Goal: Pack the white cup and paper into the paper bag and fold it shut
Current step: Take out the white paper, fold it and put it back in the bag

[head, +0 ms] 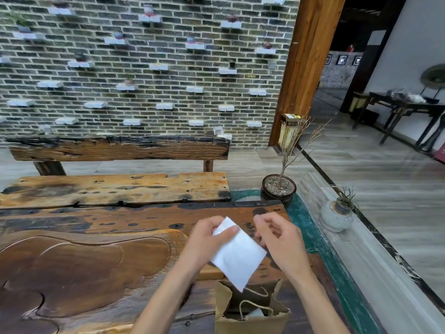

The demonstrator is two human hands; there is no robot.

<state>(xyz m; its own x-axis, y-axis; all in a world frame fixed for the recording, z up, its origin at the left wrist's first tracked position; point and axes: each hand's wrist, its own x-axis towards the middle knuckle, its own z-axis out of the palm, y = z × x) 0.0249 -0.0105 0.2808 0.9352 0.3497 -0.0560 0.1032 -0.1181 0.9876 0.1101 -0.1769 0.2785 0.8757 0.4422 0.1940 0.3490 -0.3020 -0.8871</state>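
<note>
Here, paper point(237, 255) in left hand point(207, 239), above open paper bag point(250, 309).

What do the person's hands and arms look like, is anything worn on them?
Both arms are bare as far up as the picture shows, with no sleeve in view. The left hand and the right hand wear no gloves, and no ring, watch or bracelet shows on the fingers or wrists. The nails look short and unpainted.
</note>
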